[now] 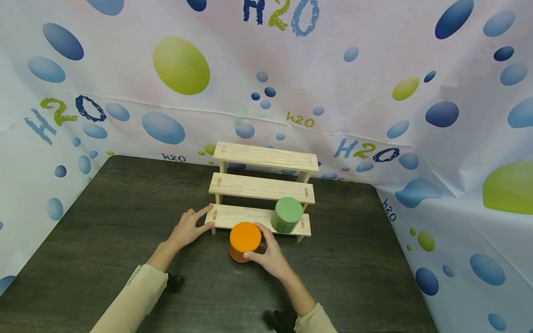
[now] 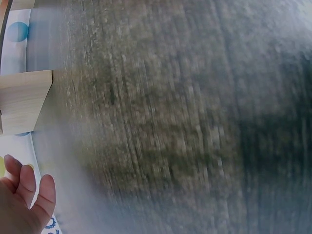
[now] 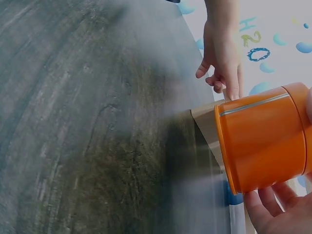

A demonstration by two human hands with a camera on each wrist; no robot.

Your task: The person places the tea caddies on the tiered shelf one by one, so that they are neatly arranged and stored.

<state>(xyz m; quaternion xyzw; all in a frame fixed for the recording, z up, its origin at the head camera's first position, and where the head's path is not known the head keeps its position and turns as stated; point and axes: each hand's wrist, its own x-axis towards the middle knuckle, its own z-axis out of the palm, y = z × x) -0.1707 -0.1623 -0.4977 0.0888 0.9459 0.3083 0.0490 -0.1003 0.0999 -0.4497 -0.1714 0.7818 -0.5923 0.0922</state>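
An orange lidded canister (image 1: 245, 241) is gripped in my right hand (image 1: 270, 254), just in front of the bottom step of a small wooden three-tier shelf (image 1: 245, 215). Thumb and fingers wrap its right side. In the right wrist view the canister (image 3: 263, 141) shows smooth walls with a pale metallic strip along one side. My left hand (image 1: 187, 227) reaches to the left end of the bottom step, its thumb and index finger extended right at the board's edge. On that step's right end stands a green lidded canister (image 1: 287, 215).
Behind the bottom step rise the middle step (image 1: 262, 187) and the top step (image 1: 266, 156). The shelf stands on a dark wood-grain table (image 1: 125, 208), in front of a white curtain (image 1: 233, 55) printed with blue and green ovals.
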